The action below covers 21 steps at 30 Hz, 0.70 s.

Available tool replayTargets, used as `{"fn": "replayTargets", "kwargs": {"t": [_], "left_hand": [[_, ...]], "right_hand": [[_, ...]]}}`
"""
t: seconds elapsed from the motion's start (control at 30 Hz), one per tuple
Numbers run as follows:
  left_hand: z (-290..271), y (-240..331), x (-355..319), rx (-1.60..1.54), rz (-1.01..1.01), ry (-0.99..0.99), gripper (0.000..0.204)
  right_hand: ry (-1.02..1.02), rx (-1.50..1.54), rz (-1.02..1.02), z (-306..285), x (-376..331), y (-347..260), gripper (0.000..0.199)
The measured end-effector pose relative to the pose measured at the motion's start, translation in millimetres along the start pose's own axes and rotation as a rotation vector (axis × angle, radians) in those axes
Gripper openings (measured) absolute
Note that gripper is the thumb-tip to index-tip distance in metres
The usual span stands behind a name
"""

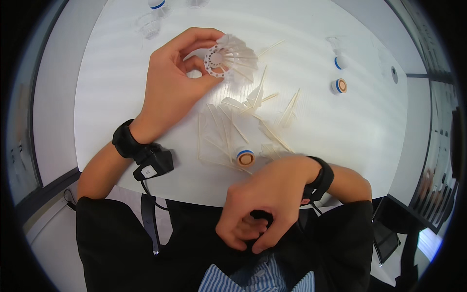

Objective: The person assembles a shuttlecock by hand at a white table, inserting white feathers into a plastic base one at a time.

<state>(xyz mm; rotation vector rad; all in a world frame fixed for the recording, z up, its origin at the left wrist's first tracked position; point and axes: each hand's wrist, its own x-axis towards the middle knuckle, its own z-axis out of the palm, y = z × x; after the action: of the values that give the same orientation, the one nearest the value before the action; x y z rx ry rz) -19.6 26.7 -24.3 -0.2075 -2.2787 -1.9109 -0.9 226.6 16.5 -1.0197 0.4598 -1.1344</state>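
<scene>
Your left hand (pixel 170 80) holds a shuttlecock skirt (pixel 232 57) above the far half of the worktop (pixel 340 126), thumb and fingers closed on its inner end. The skirt is a fan of white feathers set in a white ring with a row of small holes; the cork base is not on it. The feathers point away from the palm, toward the right.

Your right hand (pixel 265 204) is curled near your chest, below the near edge of the worktop. Its fingers are drawn in around something dark; whether it grips a part cannot be told.

The worktop is white, smooth and rounded at the corners. It stands on a pale grey floor, with dark window frames at both sides of the room.

Between your two hands lies a second shuttlecock (pixel 228 146), on its side, with its blue-banded cork toward you. Loose white feathers (pixel 272 109) are scattered just beyond it, some crossing one another. To the right, well apart, lie two cork bases (pixel 339 86) with blue bands. At the far edge stand more feathered parts (pixel 151 27), partly cut off.

Each wrist carries a black strap; the left one bears a small black box (pixel 153 165) with a cable.
</scene>
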Motion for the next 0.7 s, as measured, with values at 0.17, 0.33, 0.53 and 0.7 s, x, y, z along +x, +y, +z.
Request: {"fn": "replayTargets", "kwargs": {"t": [0.17, 0.33, 0.53, 0.7], "left_hand": [[0, -7, -1, -0.07, 0.024, 0.057, 0.049], [-5, -5, -1, -0.099, 0.002, 0.028, 0.044], [-7, 2, 5, -0.104, -0.034, 0.03, 0.04], [-9, -2, 7, -0.033, -0.013, 0.092, 0.045]], "right_hand": [[0.553, -0.444, 0.029, 1, -21, -63, 0.01], [0.871, -0.755, 0.106, -7, -42, -70, 0.017], [0.9, -0.882, 0.257, 4, -43, -52, 0.029], [0.795, -1.311, 0.319, 19, -19, -34, 0.045]]}}
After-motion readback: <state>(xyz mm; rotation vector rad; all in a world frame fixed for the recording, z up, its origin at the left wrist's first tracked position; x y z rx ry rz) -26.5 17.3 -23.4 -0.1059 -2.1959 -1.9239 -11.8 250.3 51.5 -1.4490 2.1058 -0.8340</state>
